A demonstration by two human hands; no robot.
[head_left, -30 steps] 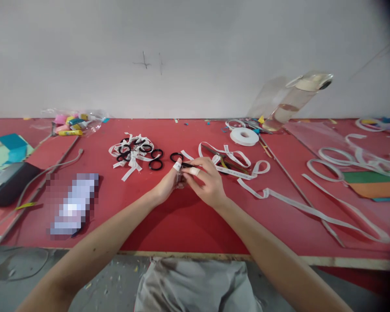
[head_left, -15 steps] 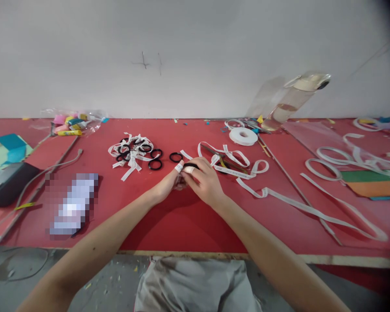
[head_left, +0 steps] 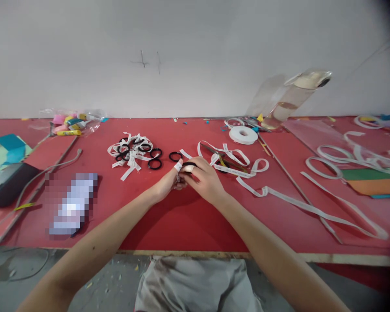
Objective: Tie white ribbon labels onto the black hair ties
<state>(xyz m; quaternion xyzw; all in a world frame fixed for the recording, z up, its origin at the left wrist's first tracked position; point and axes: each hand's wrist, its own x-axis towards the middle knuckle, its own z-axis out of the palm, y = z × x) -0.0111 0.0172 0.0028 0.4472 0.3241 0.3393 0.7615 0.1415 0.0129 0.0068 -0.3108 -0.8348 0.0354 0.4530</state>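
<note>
My left hand and my right hand are closed and meet over the middle of the red table. Between them is a black hair tie, partly covered by my right fingers. A white printed ribbon crosses my left thumb tip, pinched there; how it joins the hair tie is hidden. Just beyond my hands lies a loose black hair tie. To their left is a pile of black hair ties knotted with white ribbon. Scissors lie right of my hands, partly under a loose printed ribbon.
A white ribbon roll and a tilted clear bottle stand toward the wall. Long ribbon trails rightward. At left lie a blurred-out phone, a cable, a dark case and a plastic bag of colourful items.
Almost nothing differs. My hands stay together on the hair tie and ribbon, with only slight finger movement; the view has shifted a little.
</note>
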